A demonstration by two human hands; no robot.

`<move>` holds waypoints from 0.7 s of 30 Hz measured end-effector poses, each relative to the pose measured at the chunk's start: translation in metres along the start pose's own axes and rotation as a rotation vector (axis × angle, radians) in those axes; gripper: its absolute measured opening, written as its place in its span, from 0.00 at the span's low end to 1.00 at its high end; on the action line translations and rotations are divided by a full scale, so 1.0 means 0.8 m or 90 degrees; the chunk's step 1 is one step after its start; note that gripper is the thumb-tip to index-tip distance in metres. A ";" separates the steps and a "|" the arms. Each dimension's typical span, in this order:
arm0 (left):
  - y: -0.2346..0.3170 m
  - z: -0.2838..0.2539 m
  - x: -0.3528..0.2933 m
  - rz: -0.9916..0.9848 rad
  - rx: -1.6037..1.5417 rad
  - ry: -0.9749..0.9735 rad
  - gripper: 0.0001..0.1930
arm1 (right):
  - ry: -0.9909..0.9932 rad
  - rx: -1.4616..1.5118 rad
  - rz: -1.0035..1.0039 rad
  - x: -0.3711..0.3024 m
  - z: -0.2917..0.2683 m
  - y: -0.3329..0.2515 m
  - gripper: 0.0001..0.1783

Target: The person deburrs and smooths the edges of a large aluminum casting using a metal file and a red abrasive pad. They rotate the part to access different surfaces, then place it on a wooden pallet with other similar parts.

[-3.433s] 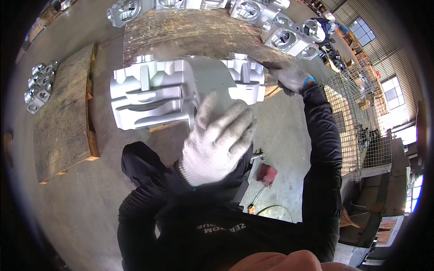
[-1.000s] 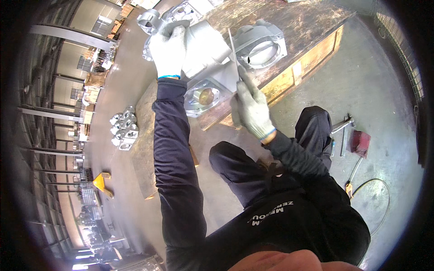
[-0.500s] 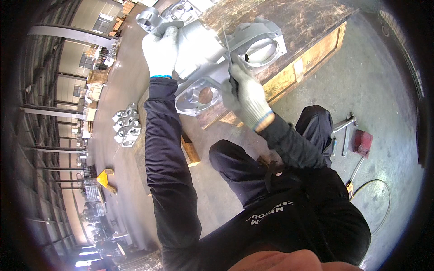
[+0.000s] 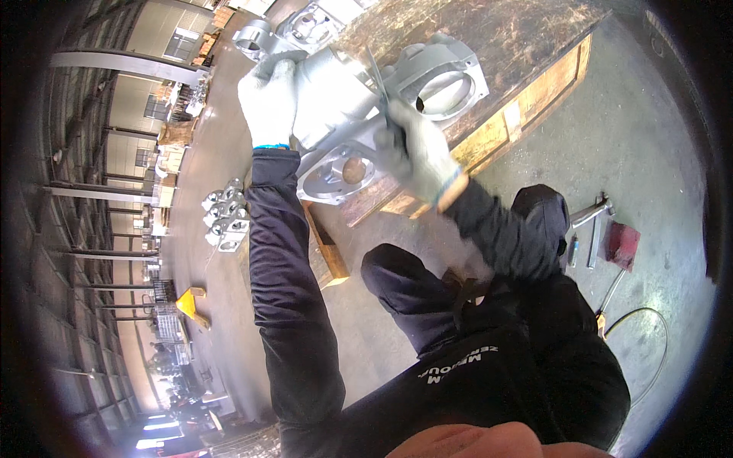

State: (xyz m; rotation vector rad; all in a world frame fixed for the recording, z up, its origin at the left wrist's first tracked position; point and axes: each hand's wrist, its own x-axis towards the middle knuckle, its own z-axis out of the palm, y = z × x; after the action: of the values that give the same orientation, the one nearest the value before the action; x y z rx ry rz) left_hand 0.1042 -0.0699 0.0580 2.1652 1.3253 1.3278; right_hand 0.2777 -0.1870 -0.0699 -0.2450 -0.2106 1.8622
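- Touching the silver metal casting point(image 4: 330, 98) at its left end, the left hand point(image 4: 269, 101), in a pale glove, lies in the upper left of the frame; its fingers bend over the edge, but whether they clamp or merely rest cannot be told.
- Right hand point(image 4: 418, 145): gloved, upper centre, partly blurred; fingers folded around a thin flat tool point(image 4: 375, 70), whose free end points toward the top of the frame, just beside the casting's right end.
- Casting: upper centre, left of the middle; a flange with a round hole shows beneath its broad body.
- Second casting point(image 4: 427, 65): right of the flat tool, on a wooden platform point(image 4: 534, 46), its large bore facing the viewer.
- Further castings point(image 4: 309, 29): above the left hand, near the top edge; a cluster of castings point(image 4: 227, 216) appears just left of the dark left sleeve point(image 4: 286, 252).
- Floor, right of frame: a hammer-like tool point(image 4: 594, 211), a flat bar point(image 4: 593, 244) and a red object point(image 4: 623, 246), near one another; a hose point(image 4: 666, 347) curves below.
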 end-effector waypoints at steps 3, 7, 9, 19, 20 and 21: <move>0.000 -0.001 -0.002 -0.008 0.003 -0.009 0.12 | 0.022 0.003 0.058 -0.002 -0.001 -0.011 0.10; 0.004 -0.001 -0.003 0.028 0.038 -0.012 0.12 | 0.084 -0.051 0.031 -0.011 0.006 -0.003 0.10; 0.007 0.000 -0.005 0.031 0.018 -0.017 0.12 | 0.059 0.048 -0.022 -0.005 0.016 0.003 0.10; 0.006 -0.001 -0.005 0.064 0.052 -0.002 0.13 | 0.134 0.034 0.004 -0.013 0.031 0.007 0.07; 0.004 -0.001 -0.005 0.033 0.034 -0.006 0.12 | 0.055 0.058 0.023 -0.011 0.022 -0.003 0.07; 0.003 -0.001 -0.005 0.014 0.016 -0.010 0.12 | 0.071 0.017 0.017 -0.010 0.012 -0.012 0.07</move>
State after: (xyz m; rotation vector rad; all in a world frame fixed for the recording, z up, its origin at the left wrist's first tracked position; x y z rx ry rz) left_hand 0.1042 -0.0744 0.0575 2.2091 1.3227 1.3073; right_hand 0.2862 -0.1920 -0.0575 -0.3341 -0.1058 1.8702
